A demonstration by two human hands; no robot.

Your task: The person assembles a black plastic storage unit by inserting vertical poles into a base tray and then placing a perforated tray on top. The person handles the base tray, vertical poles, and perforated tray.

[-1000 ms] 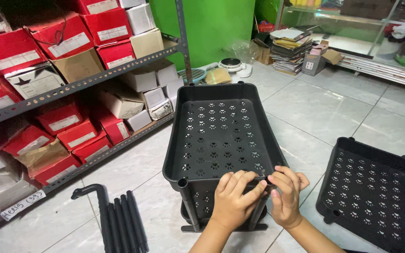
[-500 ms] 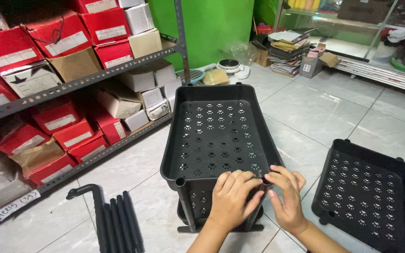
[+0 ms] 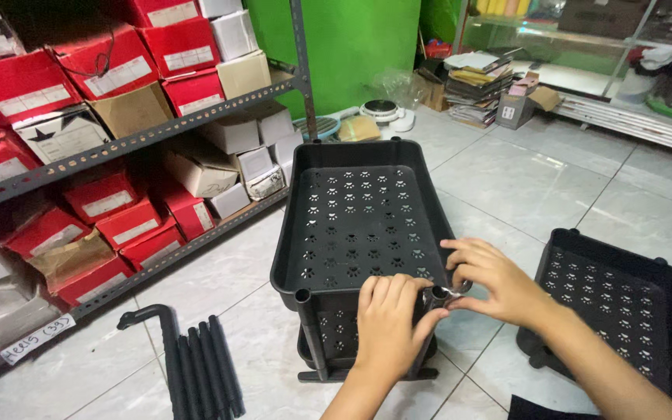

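**A:** What do we see at the fingertips?

**B:** We see the right hand [image 3: 495, 284] with thumb and forefinger pinched on a small metal-looking piece [image 3: 439, 294] at the near right corner of the top black perforated tray [image 3: 359, 222]. The other fingers spread over the tray's rim. The left hand [image 3: 389, 323] is curled around the corner post just below, fingers pressed together, thumb against the same corner.

**A:** And where does the tray stand?

**B:** It sits on upright black posts above a lower tier [image 3: 336, 342] of the same kind, the stack standing on the floor in front of us. We cannot tell exactly what the small piece is.

**A:** What lies about it?

**B:** To our right, a second loose black tray [image 3: 620, 303] rests on the floor, just beside the right forearm. To our left, a bundle of black tubes [image 3: 196, 365], one with a bent end, lies on the floor near the foot of the stack.

**A:** The floor and the room?

**B:** Pale grey glossy tiles [image 3: 523, 179] with dark joints. On the left, a grey slotted-metal shelving unit [image 3: 134, 144] holds red and white cardboard boxes [image 3: 103, 78], some crushed. Behind the stack we see a green wall [image 3: 351, 39], a small round white appliance [image 3: 383, 114] at its foot, then piled papers and cartons [image 3: 476, 85]. A glass-fronted display counter [image 3: 608, 47] runs along the far right.
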